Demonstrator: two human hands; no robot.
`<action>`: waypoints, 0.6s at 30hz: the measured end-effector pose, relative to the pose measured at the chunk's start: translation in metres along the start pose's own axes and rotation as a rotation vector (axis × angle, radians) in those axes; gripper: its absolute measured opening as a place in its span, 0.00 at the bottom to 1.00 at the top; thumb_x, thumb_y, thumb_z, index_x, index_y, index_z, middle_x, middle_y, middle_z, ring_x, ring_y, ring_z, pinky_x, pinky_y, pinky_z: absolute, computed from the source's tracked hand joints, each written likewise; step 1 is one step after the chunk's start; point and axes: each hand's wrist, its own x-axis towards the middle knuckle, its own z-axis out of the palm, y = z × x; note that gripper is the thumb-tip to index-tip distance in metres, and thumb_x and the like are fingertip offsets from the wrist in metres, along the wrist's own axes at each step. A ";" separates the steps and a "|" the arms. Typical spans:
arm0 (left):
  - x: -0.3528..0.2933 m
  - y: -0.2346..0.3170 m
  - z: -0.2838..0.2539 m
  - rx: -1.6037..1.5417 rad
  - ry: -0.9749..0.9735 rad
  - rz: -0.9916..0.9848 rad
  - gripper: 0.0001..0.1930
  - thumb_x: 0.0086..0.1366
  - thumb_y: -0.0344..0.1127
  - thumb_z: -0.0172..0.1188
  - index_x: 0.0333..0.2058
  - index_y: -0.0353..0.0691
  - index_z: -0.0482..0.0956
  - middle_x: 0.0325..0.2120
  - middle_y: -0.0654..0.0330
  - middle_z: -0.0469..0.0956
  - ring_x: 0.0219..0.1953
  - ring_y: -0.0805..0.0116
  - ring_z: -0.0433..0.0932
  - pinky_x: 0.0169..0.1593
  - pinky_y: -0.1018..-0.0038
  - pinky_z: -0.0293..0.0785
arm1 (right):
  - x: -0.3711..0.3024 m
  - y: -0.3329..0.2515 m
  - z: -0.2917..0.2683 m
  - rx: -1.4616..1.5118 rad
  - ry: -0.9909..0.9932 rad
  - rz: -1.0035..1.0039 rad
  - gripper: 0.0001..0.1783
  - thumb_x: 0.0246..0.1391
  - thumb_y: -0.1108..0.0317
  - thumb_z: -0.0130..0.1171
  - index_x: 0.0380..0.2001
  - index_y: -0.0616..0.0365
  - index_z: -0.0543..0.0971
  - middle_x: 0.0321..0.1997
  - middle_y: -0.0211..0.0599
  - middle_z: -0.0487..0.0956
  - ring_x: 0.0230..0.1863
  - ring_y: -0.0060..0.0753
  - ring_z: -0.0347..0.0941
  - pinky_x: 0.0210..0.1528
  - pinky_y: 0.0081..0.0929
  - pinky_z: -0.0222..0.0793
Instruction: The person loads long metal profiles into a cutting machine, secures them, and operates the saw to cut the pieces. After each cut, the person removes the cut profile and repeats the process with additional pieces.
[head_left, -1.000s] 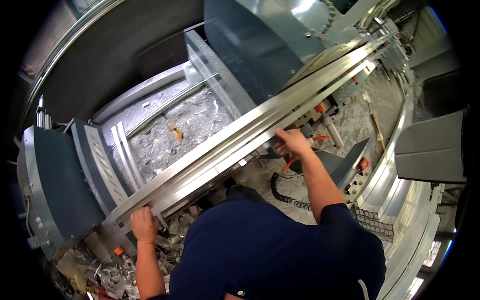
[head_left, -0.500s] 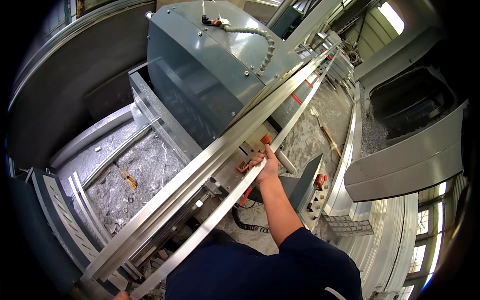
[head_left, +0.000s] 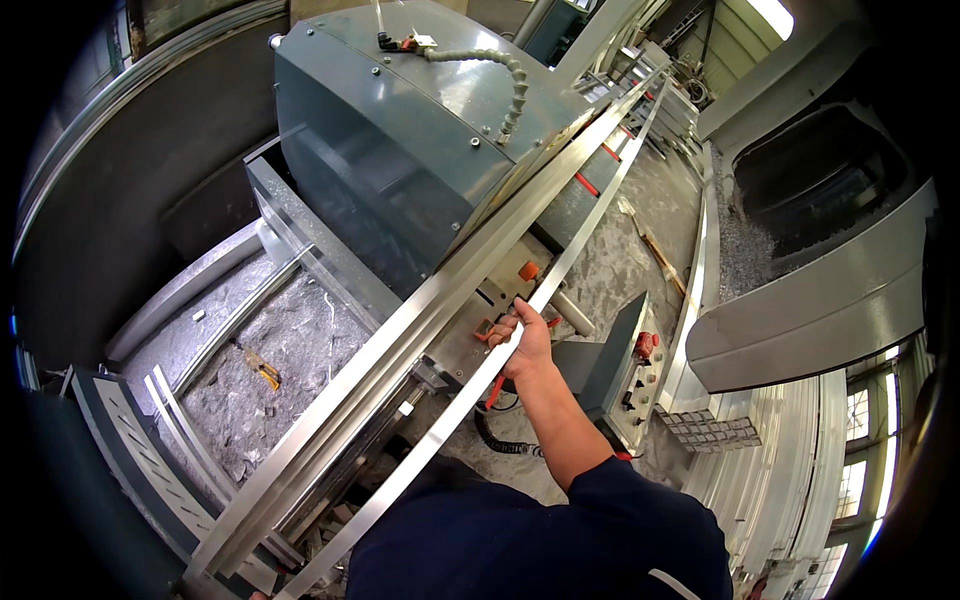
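Observation:
My right hand [head_left: 526, 338] grips a long thin aluminium bar [head_left: 585, 240] that runs diagonally from the lower left to the far upper right. Beside it, on the machine bed, lies a wider bundle of aluminium profiles [head_left: 400, 340], parallel to the bar. Behind them stands the grey-green saw housing [head_left: 400, 130] with a segmented coolant hose on top. My left hand is out of the picture, below the lower left edge.
A trough full of metal chips [head_left: 270, 370] lies to the left, with a small yellow tool in it. A control panel with a red button [head_left: 640, 350] stands right of my hand. Stacked aluminium profiles [head_left: 770, 470] fill the lower right. Chips cover the bed [head_left: 640, 250].
The view has swung right and up. My left hand, which held the low end of the profiles, has left the picture. My right hand keeps its grip on the thin bar.

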 end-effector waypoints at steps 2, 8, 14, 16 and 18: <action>-0.005 -0.011 0.005 0.018 -0.009 0.001 0.07 0.50 0.36 0.62 0.27 0.42 0.78 0.19 0.51 0.77 0.23 0.46 0.78 0.29 0.54 0.74 | 0.004 0.008 -0.011 -0.017 -0.013 0.020 0.13 0.60 0.59 0.59 0.27 0.46 0.67 0.19 0.21 0.65 0.18 0.21 0.60 0.23 0.24 0.62; -0.019 -0.031 0.053 0.129 -0.037 0.106 0.09 0.50 0.39 0.65 0.25 0.42 0.78 0.19 0.51 0.78 0.23 0.47 0.79 0.30 0.55 0.74 | -0.003 0.014 -0.009 -0.094 0.050 -0.023 0.12 0.59 0.59 0.59 0.29 0.47 0.68 0.19 0.23 0.66 0.18 0.23 0.61 0.23 0.27 0.61; 0.002 -0.002 -0.037 0.144 -0.154 0.001 0.09 0.52 0.40 0.65 0.28 0.42 0.78 0.21 0.51 0.80 0.25 0.46 0.80 0.32 0.54 0.75 | 0.004 0.029 0.024 -0.128 0.056 -0.032 0.13 0.61 0.59 0.58 0.26 0.47 0.67 0.19 0.23 0.64 0.19 0.24 0.61 0.23 0.27 0.62; -0.002 -0.010 -0.024 0.123 -0.155 -0.019 0.11 0.52 0.41 0.65 0.30 0.42 0.77 0.21 0.51 0.80 0.25 0.46 0.80 0.32 0.54 0.75 | 0.004 0.018 0.014 -0.106 0.020 -0.030 0.12 0.60 0.59 0.59 0.28 0.48 0.68 0.19 0.24 0.66 0.20 0.26 0.64 0.24 0.29 0.63; -0.001 -0.011 -0.020 0.104 -0.157 0.037 0.12 0.52 0.42 0.65 0.31 0.42 0.77 0.21 0.52 0.80 0.25 0.46 0.80 0.32 0.54 0.75 | -0.011 0.013 0.011 -0.076 -0.003 -0.015 0.12 0.60 0.59 0.58 0.28 0.50 0.68 0.18 0.24 0.65 0.19 0.23 0.63 0.25 0.28 0.63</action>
